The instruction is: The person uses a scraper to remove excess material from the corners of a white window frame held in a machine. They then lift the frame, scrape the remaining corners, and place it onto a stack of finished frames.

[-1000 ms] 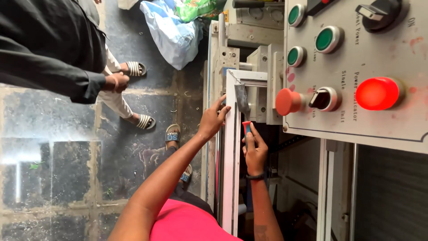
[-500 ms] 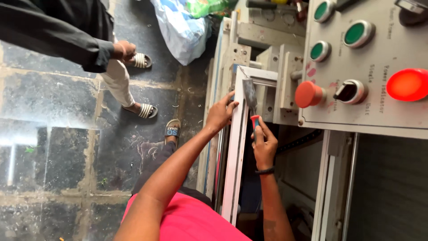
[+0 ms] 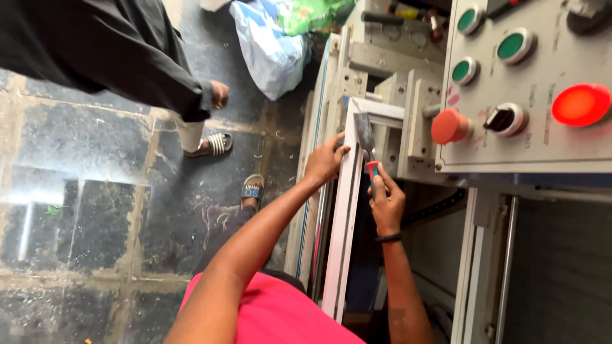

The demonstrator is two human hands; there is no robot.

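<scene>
A white window frame [image 3: 342, 223] stands upright against the machine, its corner near the top. My left hand [image 3: 324, 160] grips the outer edge of the frame just below that corner. My right hand [image 3: 384, 199] is shut on a scraper with a red and blue handle [image 3: 372, 171]; its metal blade [image 3: 364, 135] lies against the inside of the frame's corner. A black band sits on my right wrist.
A grey control panel [image 3: 542, 137] with green buttons, a red knob [image 3: 449, 126] and a lit red lamp [image 3: 581, 104] is at the right. Another person in a dark sleeve [image 3: 127, 57] and sandals stands at the left. Plastic bags [image 3: 271, 44] lie at the top.
The view has shifted, so the frame and both hands sit further right and higher. Both hands keep their hold at the frame's corner. The other person's arm has moved right.
</scene>
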